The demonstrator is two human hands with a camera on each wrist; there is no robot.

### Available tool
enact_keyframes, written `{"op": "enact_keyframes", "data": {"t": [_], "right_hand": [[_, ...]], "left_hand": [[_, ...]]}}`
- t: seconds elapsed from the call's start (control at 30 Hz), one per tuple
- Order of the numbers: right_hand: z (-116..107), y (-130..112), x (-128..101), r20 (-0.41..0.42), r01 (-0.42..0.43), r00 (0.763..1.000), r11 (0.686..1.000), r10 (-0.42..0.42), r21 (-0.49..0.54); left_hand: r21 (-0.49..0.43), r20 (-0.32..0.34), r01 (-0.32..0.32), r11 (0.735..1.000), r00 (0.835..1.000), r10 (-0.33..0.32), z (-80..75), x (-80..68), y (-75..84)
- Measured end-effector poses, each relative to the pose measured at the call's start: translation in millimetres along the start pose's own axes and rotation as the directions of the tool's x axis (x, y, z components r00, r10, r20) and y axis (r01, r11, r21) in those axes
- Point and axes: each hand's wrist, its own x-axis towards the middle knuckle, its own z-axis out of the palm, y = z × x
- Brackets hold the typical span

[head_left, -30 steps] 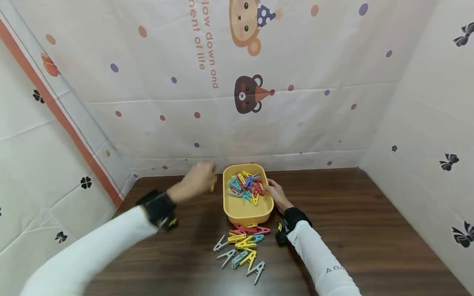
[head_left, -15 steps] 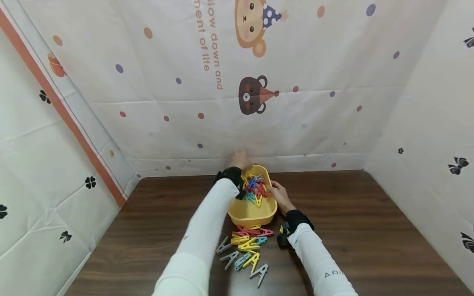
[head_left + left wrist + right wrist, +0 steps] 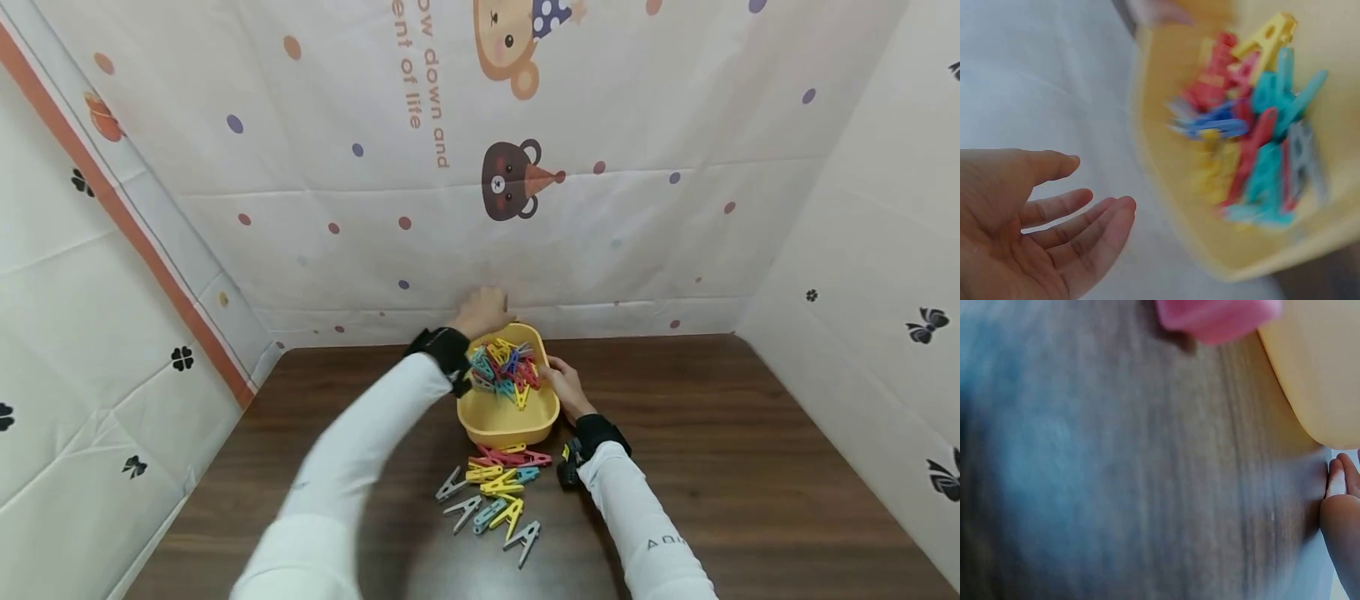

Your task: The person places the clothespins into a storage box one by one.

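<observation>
Left hand [image 3: 1029,231] hovers spread, empty, by the tilted yellow tub [image 3: 508,417]; right hand [image 3: 564,385] grips its rim. The pegs [image 3: 504,372] are bunched at the far end, so tipping further could spill them onto the bench [image 3: 712,467].

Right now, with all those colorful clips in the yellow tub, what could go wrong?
The yellow tub looks tipped toward the person, so the clips inside might slide out. The left hand is open behind the tub and could knock it. The loose clips on the table lie close to the right hand's sleeve, which might sweep them away.
</observation>
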Motion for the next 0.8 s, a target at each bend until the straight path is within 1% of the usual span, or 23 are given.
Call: {"op": "enact_keyframes", "data": {"t": [0.03,0.07,0.1,0.13,0.17,0.2,0.23,0.27,0.33,0.37,0.4,0.43,0.5,0.53,0.6,0.67,0.7,0.8], "right_hand": [[0,0,0,0.001,0.0,1.0,1.0,0.0,0.0],[0,0,0,0.003,-0.003,1.0,1.0,0.003,-0.001],[0,0,0,0.001,-0.007,1.0,1.0,0.007,-0.002],[0,0,0,-0.002,-0.012,1.0,1.0,0.012,-0.001],[-1,0,0,-0.004,-0.014,1.0,1.0,0.014,-0.001],[-1,0,0,-0.006,-0.017,1.0,1.0,0.017,0.001],[-1,0,0,-0.006,-0.02,1.0,1.0,0.02,0.002],[0,-1,0,-0.005,-0.021,1.0,1.0,0.021,0.004],[1,-2,1,-0.001,-0.018,1.0,1.0,0.018,0.006],[0,-1,1,0.001,-0.018,1.0,1.0,0.018,0.006],[0,-1,1,0.002,-0.017,1.0,1.0,0.017,0.007],[0,0,1,0.004,-0.015,1.0,1.0,0.015,0.005],[-1,0,0,0.001,-0.014,1.0,1.0,0.014,0.0],[-1,0,-1,-0.002,-0.014,1.0,1.0,0.014,0.0],[-1,0,-2,-0.004,-0.015,1.0,1.0,0.015,-0.002],[-2,0,-2,-0.004,-0.014,1.0,1.0,0.014,-0.002],[-2,0,-2,-0.001,-0.013,1.0,1.0,0.013,-0.002],[-2,0,-1,0.012,-0.008,1.0,1.0,0.008,-0.002]], "left_hand": [[0.016,-0.024,-0.063,0.998,0.998,0.063,-11.6,-12.5,1.4],[0.032,-0.058,-0.138,0.99,0.988,0.14,-18.2,-27.4,1.4],[0.042,-0.082,-0.2,0.979,0.976,0.202,-22.0,-45.3,1.5],[0.058,-0.103,-0.259,0.964,0.959,0.264,-22.2,-64.6,0.7],[0.067,-0.112,-0.32,0.945,0.939,0.326,-20.1,-85.4,-0.3],[0.079,-0.111,-0.375,0.924,0.918,0.382,-14.5,-106.2,-2.3],[0.086,-0.094,-0.419,0.904,0.9,0.426,-6.7,-127.0,-4.9],[0.093,-0.061,-0.446,0.89,0.89,0.452,2.6,-146.7,-7.8],[0.155,0.029,-0.473,0.867,0.88,0.475,22.2,-180.0,-14.4],[0.186,0.08,-0.484,0.855,0.875,0.478,31.9,-193.2,-17.8],[0.213,0.128,-0.487,0.847,0.873,0.47,41.0,-204.0,-21.3],[0.235,0.162,-0.487,0.841,0.873,0.46,49.1,-212.6,-24.9],[0.243,0.207,-0.473,0.847,0.878,0.431,61.9,-224.1,-31.0],[0.223,0.222,-0.458,0.86,0.883,0.413,66.8,-227.5,-33.5],[0.163,0.227,-0.421,0.892,0.896,0.381,74.0,-231.3,-37.3],[0.118,0.228,-0.385,0.915,0.908,0.352,77.7,-232.9,-39.5],[0.111,0.229,-0.368,0.923,0.913,0.337,78.0,-233.2,-40.2],[0.096,0.227,-0.331,0.939,0.925,0.303,73.6,-232.5,-42.3]]}}
